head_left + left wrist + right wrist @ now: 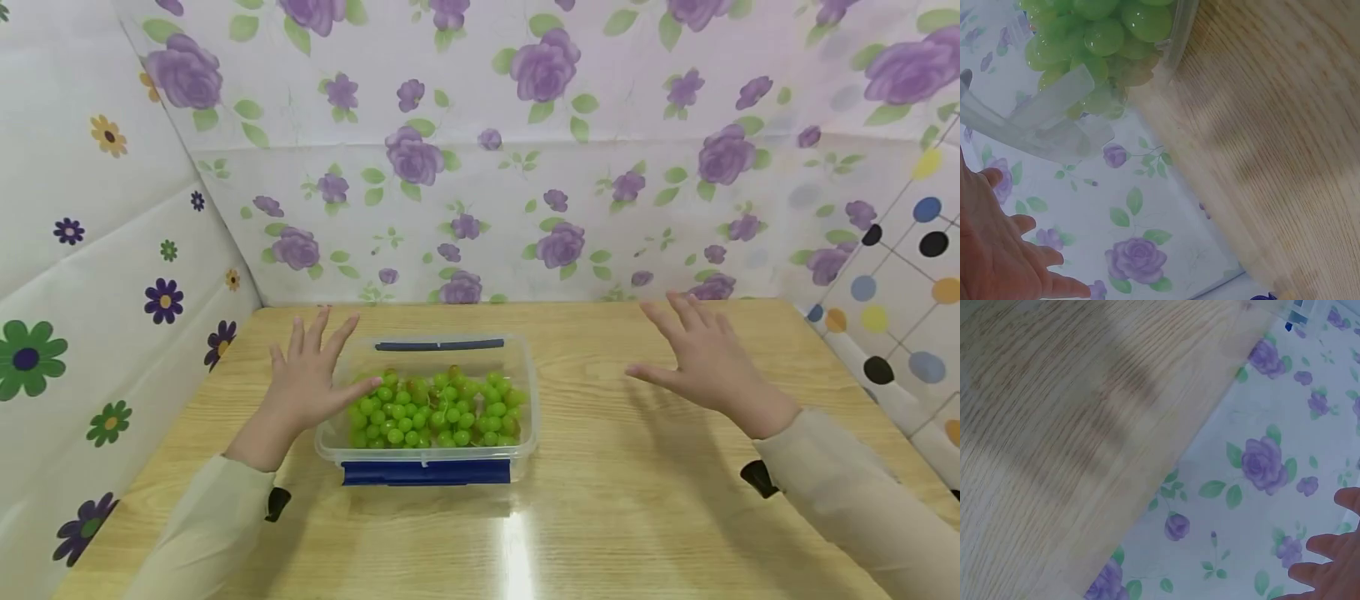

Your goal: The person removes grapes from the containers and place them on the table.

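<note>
A clear plastic container (534,392) with blue clips stands on the table, left of the middle, with no lid over its top. Inside it lie several bunches of green grapes (442,412), which the left wrist view shows up close as grapes (1104,37) behind the clear wall. My left hand (306,387) hovers by the container's left side, fingers spread, its thumb reaching over the rim in the head view. Over the right part of the table my right hand (708,362) is raised with its fingers spread, holding nothing.
The wooden table (600,517) reaches back to a white cloth wall (480,217) with purple roses. Flowered cloth (112,292) borders the left side, and dotted cloth (900,333) the right. A dark wrist strap (760,479) shows by the right sleeve.
</note>
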### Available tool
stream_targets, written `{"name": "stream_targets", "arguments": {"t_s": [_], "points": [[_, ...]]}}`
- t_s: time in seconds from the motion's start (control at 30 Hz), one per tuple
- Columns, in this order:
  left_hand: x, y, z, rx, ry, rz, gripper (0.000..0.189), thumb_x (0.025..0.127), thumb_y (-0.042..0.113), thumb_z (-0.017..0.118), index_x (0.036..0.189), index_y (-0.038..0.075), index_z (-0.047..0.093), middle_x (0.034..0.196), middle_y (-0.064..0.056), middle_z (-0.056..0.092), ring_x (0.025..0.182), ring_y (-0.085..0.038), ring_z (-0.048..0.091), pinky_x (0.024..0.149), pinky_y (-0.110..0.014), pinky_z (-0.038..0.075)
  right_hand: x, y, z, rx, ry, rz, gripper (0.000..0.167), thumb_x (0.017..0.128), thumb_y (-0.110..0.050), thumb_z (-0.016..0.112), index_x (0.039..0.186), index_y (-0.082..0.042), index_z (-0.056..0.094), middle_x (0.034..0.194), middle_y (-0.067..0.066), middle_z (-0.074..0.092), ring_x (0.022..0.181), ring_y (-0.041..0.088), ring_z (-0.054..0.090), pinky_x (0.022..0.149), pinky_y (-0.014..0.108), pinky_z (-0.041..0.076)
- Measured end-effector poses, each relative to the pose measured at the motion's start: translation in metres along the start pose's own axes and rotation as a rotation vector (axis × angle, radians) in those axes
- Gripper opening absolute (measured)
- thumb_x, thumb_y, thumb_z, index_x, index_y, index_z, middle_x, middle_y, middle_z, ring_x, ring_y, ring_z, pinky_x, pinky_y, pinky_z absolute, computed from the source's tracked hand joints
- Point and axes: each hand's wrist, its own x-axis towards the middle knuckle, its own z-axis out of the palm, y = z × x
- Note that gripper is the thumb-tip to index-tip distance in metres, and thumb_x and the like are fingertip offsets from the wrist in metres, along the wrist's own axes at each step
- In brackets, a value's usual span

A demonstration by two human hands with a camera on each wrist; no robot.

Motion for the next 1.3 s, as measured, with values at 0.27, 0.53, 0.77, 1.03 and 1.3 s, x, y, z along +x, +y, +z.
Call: {"name": "stream_targets", "arguments": {"t_s": [0.27, 0.53, 0.77, 1.03, 1.3], "points": [[0.000, 0.000, 0.002, -0.012, 0.057, 0.030, 0.090, 0.085, 0.062, 0.057, 0.154, 0.022, 0.014, 0.158, -0.021, 0.003, 0.137, -0.058, 0.004, 0.099, -0.078, 0.012, 0.002, -0.009, -0.001, 0.044, 0.080, -0.073, 0.084, 0.083, -0.052, 0.068, 0.147, -0.009, 0.034, 0.148, 0.030, 0.027, 0.131, 0.053, 0.028, 0.101, 0.070, 0.026], [-0.001, -0.001, 0.003, -0.037, 0.122, 0.080, 0.088, 0.086, 0.056, 0.060, 0.153, 0.016, 0.019, 0.154, -0.027, 0.010, 0.135, -0.057, 0.016, 0.103, -0.072, 0.020, 0.010, -0.021, 0.000, 0.065, 0.182, -0.168, 0.077, 0.082, -0.041, 0.073, 0.142, -0.006, 0.040, 0.141, 0.031, 0.037, 0.124, 0.053, 0.039, 0.097, 0.068, 0.033], [-0.001, -0.001, 0.005, -0.051, 0.141, 0.083, 0.087, 0.086, 0.051, 0.064, 0.152, 0.015, 0.021, 0.153, -0.027, 0.015, 0.131, -0.055, 0.024, 0.091, -0.072, 0.034, 0.015, -0.029, 0.005, 0.079, 0.195, -0.172, 0.076, 0.082, -0.038, 0.074, 0.141, -0.004, 0.042, 0.140, 0.030, 0.040, 0.123, 0.050, 0.042, 0.094, 0.064, 0.039], [-0.002, 0.002, 0.001, -0.090, 0.146, 0.045, 0.083, 0.086, 0.045, 0.066, 0.150, 0.012, 0.025, 0.151, -0.027, 0.021, 0.131, -0.053, 0.027, 0.090, -0.072, 0.036, 0.018, -0.042, 0.003, 0.099, 0.196, -0.172, 0.074, 0.082, -0.036, 0.074, 0.141, -0.004, 0.042, 0.140, 0.028, 0.041, 0.124, 0.048, 0.042, 0.094, 0.063, 0.040], [-0.002, 0.005, -0.003, -0.163, 0.074, 0.000, 0.083, 0.088, 0.047, 0.063, 0.150, 0.009, 0.023, 0.147, -0.030, 0.026, 0.130, -0.052, 0.030, 0.089, -0.070, 0.038, 0.018, -0.060, 0.001, 0.113, 0.211, -0.178, 0.074, 0.082, -0.038, 0.074, 0.140, -0.004, 0.045, 0.136, 0.025, 0.046, 0.122, 0.044, 0.045, 0.090, 0.059, 0.045]]}}
